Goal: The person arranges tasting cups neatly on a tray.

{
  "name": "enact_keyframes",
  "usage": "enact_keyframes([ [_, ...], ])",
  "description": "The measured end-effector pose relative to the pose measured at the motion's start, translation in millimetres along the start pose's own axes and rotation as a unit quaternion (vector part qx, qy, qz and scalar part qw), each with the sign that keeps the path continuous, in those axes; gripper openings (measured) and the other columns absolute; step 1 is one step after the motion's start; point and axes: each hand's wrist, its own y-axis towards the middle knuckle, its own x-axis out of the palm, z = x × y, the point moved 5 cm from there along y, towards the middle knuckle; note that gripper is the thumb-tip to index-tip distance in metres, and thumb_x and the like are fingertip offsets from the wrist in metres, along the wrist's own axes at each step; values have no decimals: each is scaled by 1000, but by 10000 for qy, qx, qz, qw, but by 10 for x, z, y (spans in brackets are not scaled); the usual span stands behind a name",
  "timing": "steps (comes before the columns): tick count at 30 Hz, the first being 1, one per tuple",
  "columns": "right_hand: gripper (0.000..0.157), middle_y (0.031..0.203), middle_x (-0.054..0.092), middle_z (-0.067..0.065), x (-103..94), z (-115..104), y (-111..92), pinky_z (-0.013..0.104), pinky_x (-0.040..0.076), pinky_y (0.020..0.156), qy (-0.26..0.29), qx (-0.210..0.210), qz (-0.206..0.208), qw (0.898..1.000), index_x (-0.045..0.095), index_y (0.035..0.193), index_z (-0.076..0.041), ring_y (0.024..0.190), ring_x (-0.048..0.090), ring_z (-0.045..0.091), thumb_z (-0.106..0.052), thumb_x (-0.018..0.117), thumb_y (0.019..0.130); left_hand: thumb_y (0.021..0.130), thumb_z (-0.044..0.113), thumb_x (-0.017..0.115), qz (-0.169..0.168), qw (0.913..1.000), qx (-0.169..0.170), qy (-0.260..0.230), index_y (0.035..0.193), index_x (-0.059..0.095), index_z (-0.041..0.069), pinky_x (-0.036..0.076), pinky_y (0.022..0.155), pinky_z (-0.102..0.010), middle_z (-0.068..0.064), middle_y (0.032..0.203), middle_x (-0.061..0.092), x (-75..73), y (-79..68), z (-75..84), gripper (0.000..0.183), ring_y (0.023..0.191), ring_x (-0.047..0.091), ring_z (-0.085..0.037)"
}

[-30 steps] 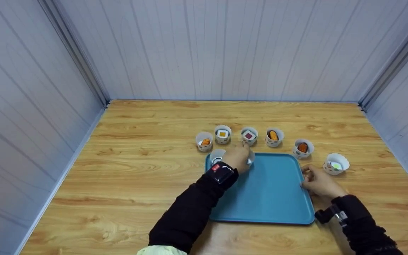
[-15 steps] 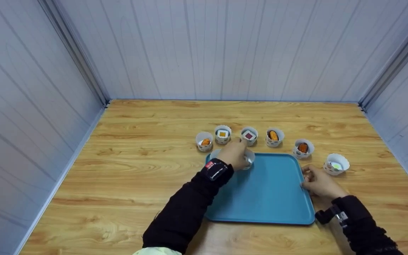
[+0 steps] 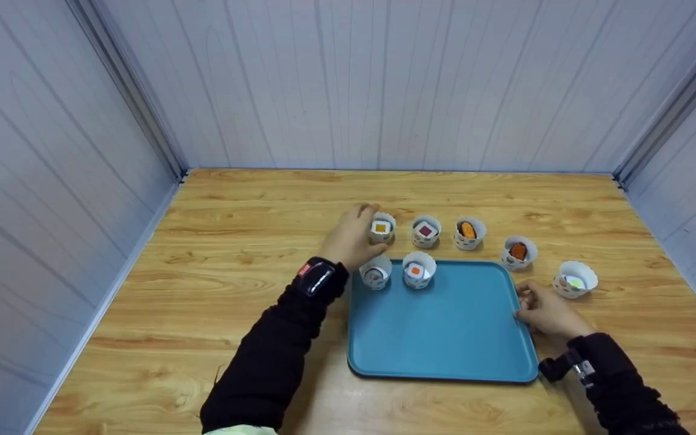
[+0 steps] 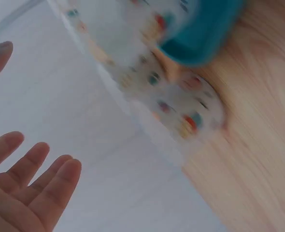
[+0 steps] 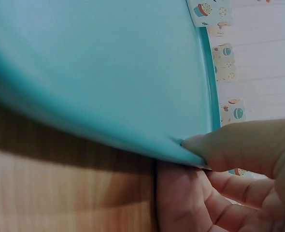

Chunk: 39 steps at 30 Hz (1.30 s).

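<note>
My left hand [image 3: 351,238] is over the left end of the row of paper cups, thumb and fingers spread. It covers the leftmost cup in the head view. In the left wrist view nothing sits between the fingers [image 4: 55,191], and a blurred patterned cup [image 4: 195,116] stands to one side. My right hand [image 3: 547,311] pinches the right edge of the blue tray [image 3: 438,326], thumb [image 5: 239,145] on top of the rim, fingers beneath. On the tray's back left corner stand a cup [image 3: 375,279] with a greyish piece and a cup [image 3: 418,279] with a white piece marked orange.
Behind the tray are cups with a yellow-marked white piece [image 3: 381,228], a dark red-marked piece [image 3: 425,231] and an orange piece [image 3: 467,232]. Further right are a cup with a reddish-brown piece [image 3: 518,252] and one with a green-marked piece [image 3: 574,282]. Pale walls enclose the wooden table [image 3: 233,272].
My left hand has let go of the cup with the orange-marked piece on the tray and moved left and back to the leftmost cup. The right hand stays on the tray's edge.
</note>
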Motion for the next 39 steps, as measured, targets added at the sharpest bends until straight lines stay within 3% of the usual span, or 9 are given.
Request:
enact_keyframes([
  [6, 51, 81, 53, 7, -3, -14, -1, 28, 49, 54, 122, -160, -44, 9998, 38, 131, 15, 57, 52, 12, -3, 60, 89, 82, 25, 78, 261, 9985, -441, -184, 150, 35, 11, 40, 110, -45, -15, 155, 35, -24, 13, -350, 82, 140, 38, -33],
  [14, 49, 81, 53, 7, -26, -36, 2, 27, 47, 54, 4, -39, -12, 10000, 39, 131, 13, 59, 52, 12, -3, 59, 89, 84, 29, 76, -241, 9905, -1118, -760, 156, 24, 13, 33, 115, -46, -16, 160, 25, 207, 33, -689, 90, 144, 32, -34],
  [20, 48, 80, 52, 7, -19, -37, 6, 27, 47, 54, 39, -58, -9, 10000, 39, 130, 12, 60, 52, 12, -3, 60, 89, 90, 24, 69, -424, 9879, -1209, -879, 153, 31, 10, 36, 113, -44, -17, 155, 34, 326, 38, -736, 76, 139, 40, -34],
  [24, 48, 80, 52, 7, -8, -37, 4, 28, 47, 53, 13, -25, -5, 10000, 40, 131, 12, 58, 52, 13, -4, 59, 90, 91, 21, 68, -373, 9878, -1244, -862, 149, 38, 8, 39, 111, -42, -17, 150, 42, 351, 55, -737, 67, 135, 45, -32],
  [32, 48, 81, 51, 8, 5, -41, 5, 28, 47, 54, 60, -84, -51, 9999, 39, 132, 12, 58, 50, 13, -3, 58, 91, 91, 18, 68, -159, 9858, -1297, -1057, 140, 46, 4, 45, 105, -41, -17, 137, 52, 328, 57, -733, 56, 125, 54, -30],
  [39, 47, 82, 51, 8, -1, -28, -2, 29, 48, 56, 98, -28, -91, 9999, 39, 132, 11, 63, 51, 14, -3, 58, 91, 89, 20, 70, -70, 9841, -1386, -1108, 138, 48, 6, 45, 104, -41, -14, 134, 54, 274, 7, -717, 55, 124, 55, -28],
])
